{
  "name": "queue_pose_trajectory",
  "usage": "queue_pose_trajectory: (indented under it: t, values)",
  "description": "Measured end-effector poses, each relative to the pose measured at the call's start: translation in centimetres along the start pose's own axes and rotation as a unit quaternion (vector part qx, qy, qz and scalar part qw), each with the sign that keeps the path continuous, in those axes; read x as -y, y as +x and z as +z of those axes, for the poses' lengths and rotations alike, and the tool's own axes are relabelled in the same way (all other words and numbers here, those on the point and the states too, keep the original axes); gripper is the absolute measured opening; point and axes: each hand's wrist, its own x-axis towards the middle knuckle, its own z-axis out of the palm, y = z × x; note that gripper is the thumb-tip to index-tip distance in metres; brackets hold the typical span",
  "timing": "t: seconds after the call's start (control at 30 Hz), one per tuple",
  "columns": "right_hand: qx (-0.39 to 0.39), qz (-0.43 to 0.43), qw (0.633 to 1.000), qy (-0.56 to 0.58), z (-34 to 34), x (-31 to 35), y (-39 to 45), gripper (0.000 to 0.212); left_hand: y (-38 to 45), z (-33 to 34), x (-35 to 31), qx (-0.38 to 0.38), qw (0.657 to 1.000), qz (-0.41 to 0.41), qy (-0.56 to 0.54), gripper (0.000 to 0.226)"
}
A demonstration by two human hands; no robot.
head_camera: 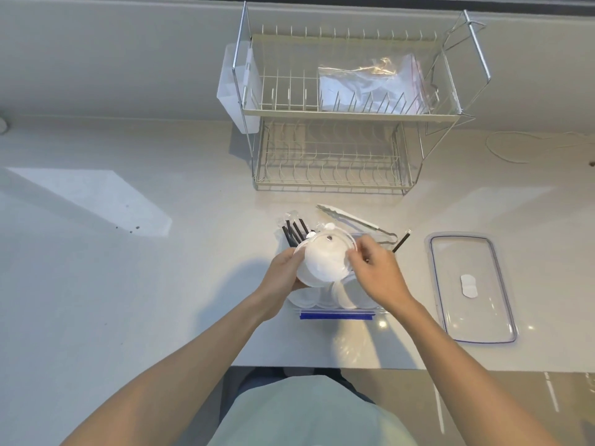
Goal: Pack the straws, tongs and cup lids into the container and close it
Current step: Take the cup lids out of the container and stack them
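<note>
Both hands, left hand (pixel 283 268) and right hand (pixel 375 272), clamp a stack of cup lids (pixel 325 259) above the open container (pixel 338 312). Lowering them comes next; straws (pixel 294 233), tongs (pixel 351 218) wait beyond, container lid (pixel 470 284) aside.

Cup lids (pixel 325 259) between both hands

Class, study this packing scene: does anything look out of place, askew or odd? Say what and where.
One black straw lies alone, right of the container, apart from the bundle of straws at its far left. The tongs rest slanted across the far rim. Dark specks dot the counter at left.
</note>
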Motion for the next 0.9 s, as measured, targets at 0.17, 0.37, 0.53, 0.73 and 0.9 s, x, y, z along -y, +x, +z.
queue_pose_trajectory:
  t: [0.17,0.37,0.53,0.73,0.9]
  values:
    - [0.049,-0.001,0.991,-0.122,1.5,0.0,-0.7,0.028,-0.5,0.7,-0.2,0.046,0.999,-0.004,0.023,0.044]
    - [0.021,0.022,0.997,-0.072,2.5,-0.2,-1.3,0.026,-0.7,-0.1,0.1,0.073,0.996,0.013,0.043,0.051]
    - [0.024,0.018,0.998,-0.061,2.6,-1.1,-1.6,0.027,-0.8,-0.3,0.2,0.052,0.996,0.018,0.072,0.046]
    - [0.016,0.044,0.998,0.046,1.2,-2.2,-1.8,0.022,-0.4,-0.2,1.1,-0.025,0.972,0.086,0.216,0.027]
    - [0.071,0.045,0.977,-0.197,-0.2,-4.0,-1.7,0.042,0.2,-1.3,1.0,-0.045,0.983,0.068,0.166,0.012]
